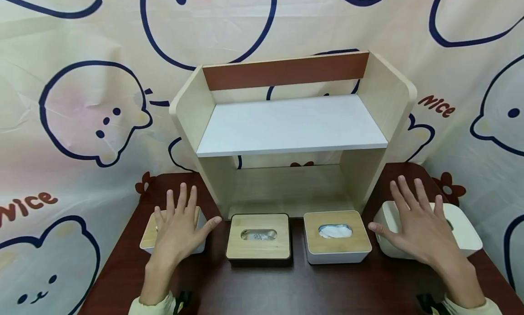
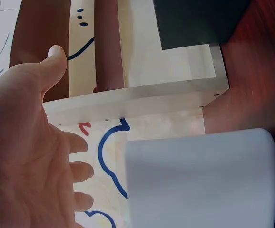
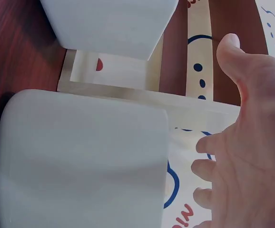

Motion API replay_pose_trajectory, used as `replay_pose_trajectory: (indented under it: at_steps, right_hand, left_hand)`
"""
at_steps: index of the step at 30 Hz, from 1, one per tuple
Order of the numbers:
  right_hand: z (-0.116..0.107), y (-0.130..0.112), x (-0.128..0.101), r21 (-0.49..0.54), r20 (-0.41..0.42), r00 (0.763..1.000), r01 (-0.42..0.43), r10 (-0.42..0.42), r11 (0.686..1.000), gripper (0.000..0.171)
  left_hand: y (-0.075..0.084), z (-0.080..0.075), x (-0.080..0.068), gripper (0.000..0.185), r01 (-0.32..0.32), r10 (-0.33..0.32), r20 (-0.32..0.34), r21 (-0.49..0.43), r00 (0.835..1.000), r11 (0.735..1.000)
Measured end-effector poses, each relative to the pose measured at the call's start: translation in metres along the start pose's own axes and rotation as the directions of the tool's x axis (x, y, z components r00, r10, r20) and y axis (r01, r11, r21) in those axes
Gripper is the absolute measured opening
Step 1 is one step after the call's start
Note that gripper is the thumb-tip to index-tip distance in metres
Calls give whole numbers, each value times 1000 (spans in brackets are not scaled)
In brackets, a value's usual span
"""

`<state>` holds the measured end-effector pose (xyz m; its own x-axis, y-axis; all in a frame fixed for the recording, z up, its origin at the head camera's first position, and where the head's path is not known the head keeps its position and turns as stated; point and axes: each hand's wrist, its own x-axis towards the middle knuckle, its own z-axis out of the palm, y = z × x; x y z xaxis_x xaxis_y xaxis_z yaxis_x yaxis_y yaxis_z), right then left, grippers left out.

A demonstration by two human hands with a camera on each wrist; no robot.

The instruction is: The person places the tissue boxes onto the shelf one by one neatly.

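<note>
Above the outer tissue boxes, left hand (image 1: 178, 231) and right hand (image 1: 417, 228) hover — fingers spread, holding nothing.

Dark red-brown table (image 1: 262, 287), white shelf board (image 1: 292, 124), navy-outlined cartoon backdrop (image 1: 82, 110)

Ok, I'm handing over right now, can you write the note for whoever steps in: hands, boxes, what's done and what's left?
Left hand: open, fingers spread, above the far-left tissue box; contact unclear.
Right hand: open, fingers spread, above the all-white tissue box at the far right; grips nothing.
Between them on the dark table: a black-based box with wooden lid and a white-based box with wooden lid, both in front of the wooden shelf unit.
Done: nothing visibly placed; the white shelf board bears nothing.
Left: all four boxes sit on the table, none lifted.
</note>
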<state>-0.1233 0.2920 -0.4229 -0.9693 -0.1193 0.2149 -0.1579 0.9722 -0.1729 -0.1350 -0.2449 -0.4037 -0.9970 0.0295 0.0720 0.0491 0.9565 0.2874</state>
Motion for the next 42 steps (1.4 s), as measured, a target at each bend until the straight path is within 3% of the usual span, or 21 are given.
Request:
replay_pose_trajectory:
  at_steps: [8,16,22,28,35,42]
  right_hand:
    - [-1,-7,-15,39,41,999,30,-32,999,117]
    - [-2,-17,-27,84,113,993,7,-16,996,118]
    - [2,-23,-37,104,123,992,14,-26,994,121]
    - [10,-30,-46,135,130,990,31,-49,990,119]
    - [15,-39,-49,235,173,984,-11,-31,972,121]
    - [17,-49,-53,286,132,990,12,-52,958,121]
  left_hand:
    - [22,6,-8,112,-60,60,1,-26,998,998]
    - [43,13,-22,116,-59,59,14,-40,998,997]
    - [66,21,-30,110,-131,131,16,-17,991,991]
    - [92,35,-32,110,-199,199,25,-5,980,980]
    - [120,55,-32,110,-287,293,50,-103,955,952]
    - [144,70,-36,109,-337,362,78,-231,929,913]
